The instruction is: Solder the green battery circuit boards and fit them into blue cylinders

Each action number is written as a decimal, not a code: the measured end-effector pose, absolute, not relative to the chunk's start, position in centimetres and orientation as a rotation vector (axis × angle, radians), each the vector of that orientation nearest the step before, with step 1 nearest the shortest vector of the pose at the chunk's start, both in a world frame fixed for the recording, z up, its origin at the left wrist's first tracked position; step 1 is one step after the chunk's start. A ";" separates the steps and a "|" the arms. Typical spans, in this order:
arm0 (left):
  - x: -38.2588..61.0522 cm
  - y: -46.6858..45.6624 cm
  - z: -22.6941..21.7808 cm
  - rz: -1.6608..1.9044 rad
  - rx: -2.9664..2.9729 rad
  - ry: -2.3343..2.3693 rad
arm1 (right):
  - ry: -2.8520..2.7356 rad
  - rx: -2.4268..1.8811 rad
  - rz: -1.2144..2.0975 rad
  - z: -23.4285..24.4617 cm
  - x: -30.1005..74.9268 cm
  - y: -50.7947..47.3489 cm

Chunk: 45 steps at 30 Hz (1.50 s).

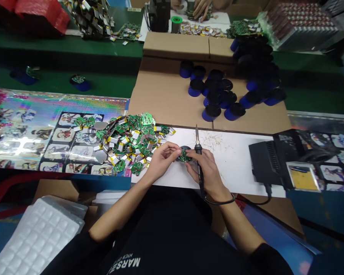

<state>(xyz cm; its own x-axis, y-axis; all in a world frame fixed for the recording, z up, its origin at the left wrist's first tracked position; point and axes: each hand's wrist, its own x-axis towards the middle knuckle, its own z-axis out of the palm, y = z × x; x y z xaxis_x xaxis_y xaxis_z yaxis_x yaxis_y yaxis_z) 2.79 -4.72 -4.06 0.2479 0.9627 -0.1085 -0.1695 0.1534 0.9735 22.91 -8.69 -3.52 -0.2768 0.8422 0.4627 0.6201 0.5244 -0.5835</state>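
Circuit board [184, 155], green and round, is held at centre frame between the fingers of the left hand [162, 161], above a white sheet [235, 160] on the bench. Right hand [206, 172] grips a soldering iron [199, 162], tip pointing toward the frame top, with fingertips beside the board. Pile of boards with yellow batteries [126, 143] lies just left; soldering station [265, 162] stands right.

Left hand [162, 159], right hand [206, 173], nearly touching
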 end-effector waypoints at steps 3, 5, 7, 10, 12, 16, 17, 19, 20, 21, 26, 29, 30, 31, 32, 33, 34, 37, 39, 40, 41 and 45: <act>2.6 -4.8 -3.7 1.013 1.158 0.981 | -1.890 -1.206 0.513 -2.8 22.5 -8.7; 2.6 -5.0 -3.5 0.989 1.200 0.996 | -1.759 -1.229 0.592 -2.3 22.0 -8.7; 2.7 -5.2 -3.3 0.980 1.220 0.993 | -1.635 -1.255 0.632 -2.1 21.3 -8.6; 2.8 -5.4 -3.2 0.985 1.246 0.981 | -1.491 -1.277 0.650 -2.2 20.2 -8.4; 2.7 -5.4 -3.2 0.983 1.278 0.987 | -1.426 -1.278 0.646 -2.4 19.8 -8.3; 2.5 -5.4 -3.0 0.960 1.383 1.027 | -1.471 -1.283 0.648 -2.5 20.1 -8.3; 2.5 -5.3 -2.8 0.955 1.410 1.036 | -1.508 -1.284 0.638 -2.5 20.2 -8.4; 2.5 -5.3 -2.5 0.939 1.455 1.046 | -1.570 -1.285 0.614 -2.4 20.6 -8.5; 2.6 -5.3 -2.4 0.930 1.466 1.047 | -1.593 -1.282 0.608 -2.4 20.6 -8.5; 2.6 -5.3 -2.3 0.925 1.465 1.043 | -1.610 -1.280 0.608 -2.4 20.7 -8.6; 2.6 -5.5 -2.1 0.919 1.443 1.003 | -1.662 -1.272 0.616 -2.4 20.9 -8.8; 2.2 -5.4 -2.3 0.946 1.660 1.024 | -1.678 -1.273 0.587 -2.1 21.6 -8.9; 2.0 -5.2 -2.4 0.967 1.744 1.025 | -1.673 -1.277 0.571 -1.9 22.0 -9.0; 1.8 -5.1 -2.5 0.985 1.822 1.018 | -1.663 -1.285 0.562 -1.7 22.5 -9.1; 1.6 -4.8 -2.6 0.992 1.892 1.006 | -1.646 -1.295 0.573 -1.4 23.0 -9.2; 1.5 -4.6 -2.7 0.982 1.954 0.991 | -1.622 -1.302 0.606 -1.1 23.5 -9.3; 1.4 -4.3 -2.9 0.955 2.009 0.973 | -1.587 -1.304 0.657 -0.8 24.0 -9.4; 1.2 -3.7 -3.1 0.815 2.128 0.910 | -1.411 -1.286 0.793 0.0 25.4 -9.5; 1.2 -3.4 -3.2 0.754 2.171 0.883 | -1.306 -1.266 0.833 0.3 26.2 -9.3; 1.2 -3.4 -3.2 0.742 2.185 0.876 | -1.286 -1.263 0.858 0.5 26.5 -9.2; 1.1 -3.4 -3.3 0.740 2.196 0.873 | -1.286 -1.273 0.873 0.6 26.8 -9.2; 1.2 -3.4 -3.3 0.755 2.212 0.868 | -1.322 -1.395 0.761 0.7 27.6 -9.6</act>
